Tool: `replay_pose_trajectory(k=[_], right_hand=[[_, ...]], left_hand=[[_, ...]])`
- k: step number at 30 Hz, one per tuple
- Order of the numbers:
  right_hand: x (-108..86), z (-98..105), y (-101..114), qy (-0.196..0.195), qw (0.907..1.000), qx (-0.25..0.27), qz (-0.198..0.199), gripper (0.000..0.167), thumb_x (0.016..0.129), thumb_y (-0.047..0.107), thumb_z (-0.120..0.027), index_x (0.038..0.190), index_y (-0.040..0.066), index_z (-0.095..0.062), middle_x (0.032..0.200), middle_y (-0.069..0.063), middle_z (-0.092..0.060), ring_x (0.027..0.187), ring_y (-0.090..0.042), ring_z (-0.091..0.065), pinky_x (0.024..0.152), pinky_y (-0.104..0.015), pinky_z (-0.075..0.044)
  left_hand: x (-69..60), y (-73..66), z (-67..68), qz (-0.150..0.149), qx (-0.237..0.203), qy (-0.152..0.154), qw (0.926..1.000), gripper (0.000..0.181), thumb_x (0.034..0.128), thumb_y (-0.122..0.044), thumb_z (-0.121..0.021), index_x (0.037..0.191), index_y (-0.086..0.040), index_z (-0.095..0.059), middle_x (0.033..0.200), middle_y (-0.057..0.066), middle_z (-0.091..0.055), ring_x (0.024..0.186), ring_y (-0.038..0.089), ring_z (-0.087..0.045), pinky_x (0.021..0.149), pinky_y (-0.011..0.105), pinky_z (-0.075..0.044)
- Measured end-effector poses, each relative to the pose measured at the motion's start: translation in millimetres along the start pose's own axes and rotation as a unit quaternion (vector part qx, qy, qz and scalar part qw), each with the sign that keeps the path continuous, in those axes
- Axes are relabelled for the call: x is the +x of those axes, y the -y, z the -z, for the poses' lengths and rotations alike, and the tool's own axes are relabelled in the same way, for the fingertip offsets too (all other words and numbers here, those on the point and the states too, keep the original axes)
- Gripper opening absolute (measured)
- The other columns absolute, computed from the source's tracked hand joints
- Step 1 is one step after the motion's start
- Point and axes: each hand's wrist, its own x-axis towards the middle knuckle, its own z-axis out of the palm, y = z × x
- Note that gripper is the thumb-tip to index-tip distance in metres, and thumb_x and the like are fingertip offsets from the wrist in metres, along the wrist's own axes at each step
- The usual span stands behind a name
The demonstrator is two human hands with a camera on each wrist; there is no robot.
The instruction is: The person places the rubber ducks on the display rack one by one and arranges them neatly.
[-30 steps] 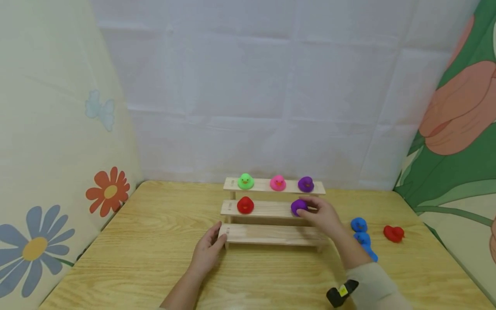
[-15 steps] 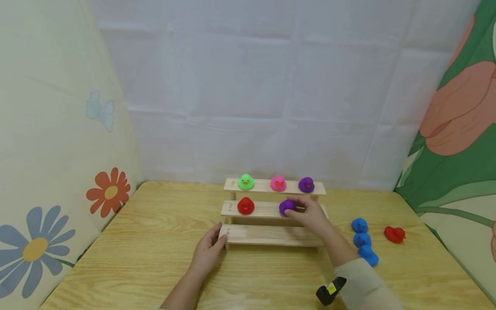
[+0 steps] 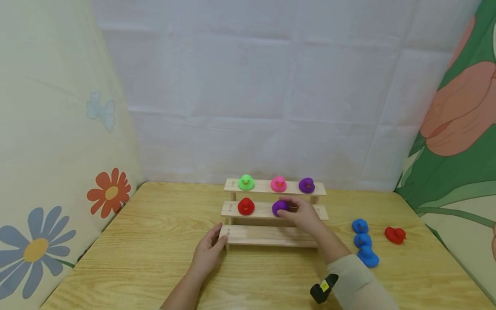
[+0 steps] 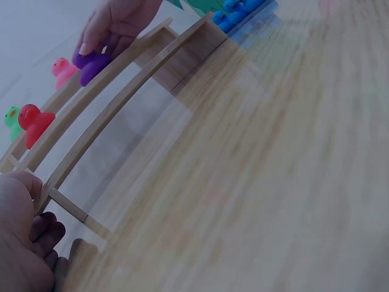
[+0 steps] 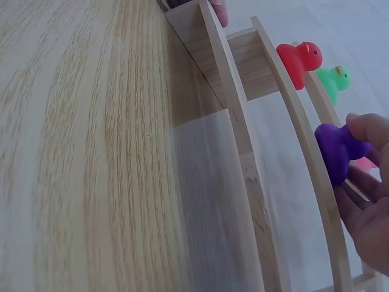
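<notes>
A three-tier wooden stand (image 3: 267,236) stands on the table. My left hand (image 3: 208,249) grips the left end of its lowest tier, thumb on top and fingers curled below in the left wrist view. On the middle tier my right hand (image 3: 304,214) pinches a purple rubber duck (image 5: 339,149) between thumb and fingers. To the left of that duck on the same tier sits a red rubber duck (image 3: 246,206). The top tier bears a green duck (image 3: 246,182), a pink duck (image 3: 278,184) and another purple duck (image 3: 307,185), spaced apart.
Right of the stand, three blue ducks (image 3: 362,241) lie in a touching row on the wooden table (image 3: 147,241). Another red duck (image 3: 395,235) lies farther right. A white cloth (image 3: 217,86) hangs behind, with printed panels on both sides.
My right hand has slid left along the middle tier with the purple duck, nearing the red one. My left hand has stayed at the stand's end.
</notes>
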Motion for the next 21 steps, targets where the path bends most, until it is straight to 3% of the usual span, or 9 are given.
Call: replay_pose_trajectory(k=[21], right_hand=[[3.2, -6.2, -0.3, 0.002, 1.0, 0.003, -0.006, 0.047, 0.086, 0.011, -0.074, 0.131, 0.005, -0.061, 0.128, -0.017, -0.064, 0.119, -0.034, -0.062, 0.098, -0.037, -0.054]], left_hand=[[0.3, 0.5, 0.0, 0.006, -0.002, 0.003, 1.0, 0.055, 0.101, -0.017, -0.054, 0.149, 0.003, -0.035, 0.15, 0.024, -0.042, 0.142, 0.037, -0.038, 0.118, 0.05, -0.031]])
